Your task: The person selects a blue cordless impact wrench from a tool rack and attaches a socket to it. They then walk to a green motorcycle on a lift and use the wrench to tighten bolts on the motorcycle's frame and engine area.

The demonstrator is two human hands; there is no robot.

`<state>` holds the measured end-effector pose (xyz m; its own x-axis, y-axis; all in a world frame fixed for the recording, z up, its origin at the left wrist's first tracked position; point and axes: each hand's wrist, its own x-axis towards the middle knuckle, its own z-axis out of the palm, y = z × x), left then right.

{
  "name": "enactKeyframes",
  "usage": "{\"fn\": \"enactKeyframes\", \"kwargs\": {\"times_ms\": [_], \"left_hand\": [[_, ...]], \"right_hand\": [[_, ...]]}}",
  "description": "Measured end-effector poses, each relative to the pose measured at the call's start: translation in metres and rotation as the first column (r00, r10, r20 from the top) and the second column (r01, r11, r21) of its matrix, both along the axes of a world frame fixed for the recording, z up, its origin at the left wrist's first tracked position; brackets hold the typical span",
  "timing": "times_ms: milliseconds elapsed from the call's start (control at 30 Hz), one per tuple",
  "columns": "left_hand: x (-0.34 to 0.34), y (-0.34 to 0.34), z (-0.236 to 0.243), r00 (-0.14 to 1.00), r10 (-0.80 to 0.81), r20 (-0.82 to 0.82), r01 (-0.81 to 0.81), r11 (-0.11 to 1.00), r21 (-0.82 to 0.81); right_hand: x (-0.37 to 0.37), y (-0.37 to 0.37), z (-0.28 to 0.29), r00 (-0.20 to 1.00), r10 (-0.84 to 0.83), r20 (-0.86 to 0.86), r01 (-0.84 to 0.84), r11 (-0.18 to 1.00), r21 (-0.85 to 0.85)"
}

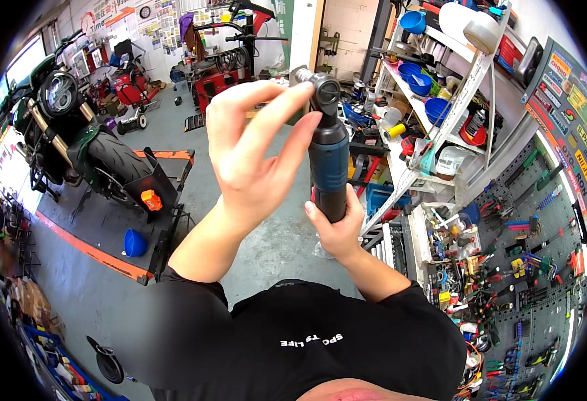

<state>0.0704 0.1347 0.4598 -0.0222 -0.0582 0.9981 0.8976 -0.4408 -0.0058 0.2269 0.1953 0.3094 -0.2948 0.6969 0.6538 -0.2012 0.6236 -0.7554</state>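
Ratchet [329, 160] gripped upright in our curled right hand [340, 232], we stand over grey floor [273, 260] between motorbike [110, 157] and cluttered shelves [464, 97] — our left hand [257, 150], half-curled, is at the ratchet's head; whether it grips, we cannot tell.

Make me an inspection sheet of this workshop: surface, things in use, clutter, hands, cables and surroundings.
Surface: grey floor, scuffed and marked.
Things in use: blue-and-black power ratchet, held in the air, head pointing away from the wearer.
Clutter: white shelf crowded with blue bowls and mixed items; blue bucket beside an orange rail.
Hands: right hand grips the ratchet's handle; left hand is at its head, contact unclear.
Cables: nothing seen running to the ratchet.
Surroundings: motorcycle at left; grey pegboard hung with hand tools at right.
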Motion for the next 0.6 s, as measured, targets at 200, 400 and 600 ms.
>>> {"fn": "enactKeyframes", "kwargs": {"times_ms": [200, 400, 600], "left_hand": [[-0.004, -0.009, 0.015, 0.976, 0.149, -0.158, -0.134, 0.986, 0.098], [-0.021, -0.025, 0.036, 0.882, 0.270, -0.387, -0.285, 0.958, 0.020], [-0.042, -0.020, 0.047, 0.753, 0.311, -0.580, -0.358, 0.933, 0.035]], "right_hand": [[0.000, 0.006, 0.001, 0.972, -0.237, -0.005, 0.234, 0.959, 0.159], [0.013, 0.029, 0.014, 0.893, -0.447, -0.056, 0.425, 0.796, 0.430], [0.024, 0.046, 0.022, 0.863, -0.499, -0.085, 0.461, 0.705, 0.540]]}}
